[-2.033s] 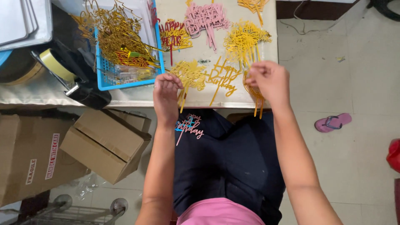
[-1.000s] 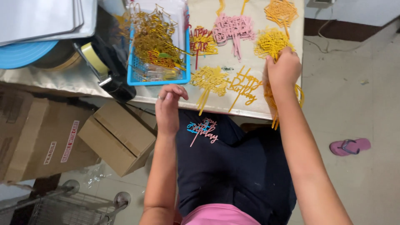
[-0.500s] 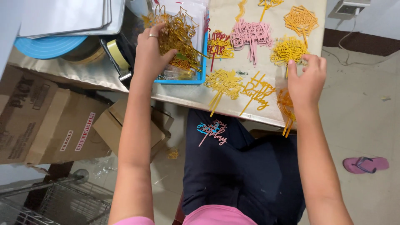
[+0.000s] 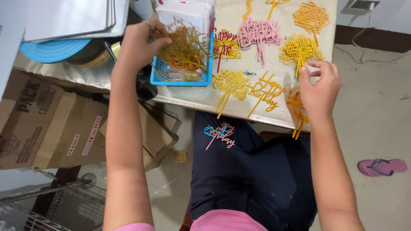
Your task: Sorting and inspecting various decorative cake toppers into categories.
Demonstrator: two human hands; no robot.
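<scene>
A: At the far left of the bench (image 4: 188, 96), the left hand (image 4: 139, 45) is reaching into the blue plastic basket (image 4: 180, 79) and its grip is closing on a tangled clump of gold acrylic cake toppers (image 4: 186, 45), thumb above and fingers curled under.

B: And the right hand (image 4: 319, 87)?

A: It is hovering over the bench's near edge, fingers loosely apart and clamped on nothing, just above the orange round topper (image 4: 295, 109) that is hanging partly off the edge. The yellow script topper (image 4: 265, 92) is lying just to its left, with its stick pointing down toward the person.

B: So which hand is nearer the loose ones?

A: The right is nearer the sorted rows; the left is nearer the basket. The pink lettered topper (image 4: 259, 36) and the yellow bunched topper (image 4: 299, 49) are sitting farther back. One pink and blue script topper (image 4: 220, 134) is resting on the person's dark lap.
</scene>
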